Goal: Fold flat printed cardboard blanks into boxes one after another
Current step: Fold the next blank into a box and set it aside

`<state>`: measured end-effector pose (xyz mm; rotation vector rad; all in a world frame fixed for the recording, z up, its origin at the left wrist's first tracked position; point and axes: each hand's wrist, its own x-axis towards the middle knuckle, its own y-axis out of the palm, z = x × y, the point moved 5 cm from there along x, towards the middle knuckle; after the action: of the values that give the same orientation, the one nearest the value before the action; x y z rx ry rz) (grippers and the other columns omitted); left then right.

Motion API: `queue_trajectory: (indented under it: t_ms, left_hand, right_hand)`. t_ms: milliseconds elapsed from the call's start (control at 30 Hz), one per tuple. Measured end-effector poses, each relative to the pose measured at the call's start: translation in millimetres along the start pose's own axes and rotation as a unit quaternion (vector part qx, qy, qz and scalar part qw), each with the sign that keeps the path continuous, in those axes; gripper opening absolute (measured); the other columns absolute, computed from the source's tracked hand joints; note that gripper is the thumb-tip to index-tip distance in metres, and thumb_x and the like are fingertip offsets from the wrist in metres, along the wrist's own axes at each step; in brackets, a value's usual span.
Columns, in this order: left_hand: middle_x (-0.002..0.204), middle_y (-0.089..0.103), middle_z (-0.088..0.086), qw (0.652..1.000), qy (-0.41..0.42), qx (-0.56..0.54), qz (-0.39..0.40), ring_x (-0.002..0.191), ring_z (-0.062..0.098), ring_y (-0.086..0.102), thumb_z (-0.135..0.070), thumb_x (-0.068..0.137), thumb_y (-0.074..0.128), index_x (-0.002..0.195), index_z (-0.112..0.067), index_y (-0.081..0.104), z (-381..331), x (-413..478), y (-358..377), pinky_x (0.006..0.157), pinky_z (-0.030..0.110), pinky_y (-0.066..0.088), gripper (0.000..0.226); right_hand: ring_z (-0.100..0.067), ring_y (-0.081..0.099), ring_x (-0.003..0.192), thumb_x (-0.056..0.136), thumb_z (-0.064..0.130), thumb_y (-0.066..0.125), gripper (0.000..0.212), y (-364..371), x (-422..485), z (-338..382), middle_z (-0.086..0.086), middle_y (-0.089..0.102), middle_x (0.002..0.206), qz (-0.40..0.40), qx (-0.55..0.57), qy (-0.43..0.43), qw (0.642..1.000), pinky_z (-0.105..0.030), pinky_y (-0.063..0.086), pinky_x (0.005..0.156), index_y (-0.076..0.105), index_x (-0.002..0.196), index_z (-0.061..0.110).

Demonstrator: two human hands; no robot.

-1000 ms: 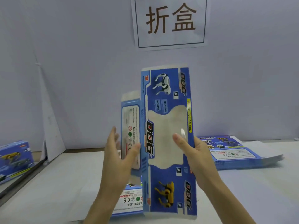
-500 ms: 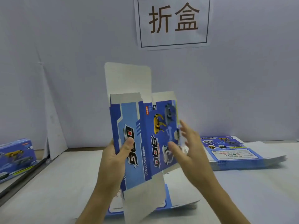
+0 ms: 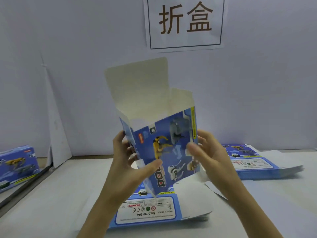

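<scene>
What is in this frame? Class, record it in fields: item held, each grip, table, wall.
item held: half-opened box, top flap upright
left-hand grip: thumb on printed front, fingers behind
right-hand grip: thumb on front, fingers behind
table: flat blanks below the box; second stack at right
far left: finished box
wall: paper sign

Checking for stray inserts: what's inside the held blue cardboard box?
The blue printed cardboard box shows only bare white inner walls; its front panel hides the lower interior.
</scene>
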<state>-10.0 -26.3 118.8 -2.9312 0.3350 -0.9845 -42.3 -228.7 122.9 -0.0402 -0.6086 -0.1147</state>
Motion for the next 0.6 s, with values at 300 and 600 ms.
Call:
queue_trajectory:
  t_ms: [300, 600]
  left_hand:
    - [0.129, 0.050, -0.016, 0.976, 0.091, 0.158, 0.120, 0.119, 0.014, 0.055, -0.024, 0.065, 0.087, 0.135, -0.022, 0.026, -9.3, -7.6, 7.0, 0.086, 0.024, 0.054, 0.094]
    - [0.127, 0.050, -0.021, 0.975, 0.091, 0.159, 0.124, 0.119, 0.008, 0.055, -0.033, 0.061, 0.086, 0.136, -0.019, 0.027, -12.1, -6.6, 4.3, 0.086, 0.019, 0.053, 0.096]
  right_hand:
    - [-0.009, 0.069, 0.071, 0.103, 0.009, 0.033, 0.029, -16.0, -0.5, -12.0, 0.000, 0.070, 0.087, -0.015, 0.262, 0.167, 0.951, -0.025, 0.054, 0.060, 0.060, 0.109, 0.016]
    - [-0.017, 0.066, 0.087, 0.041, 0.060, 0.087, 0.076, -3.9, -8.1, -7.5, -0.006, 0.069, 0.108, 0.129, 0.334, 0.237, 0.903, -0.033, 0.053, 0.066, 0.074, 0.107, 0.023]
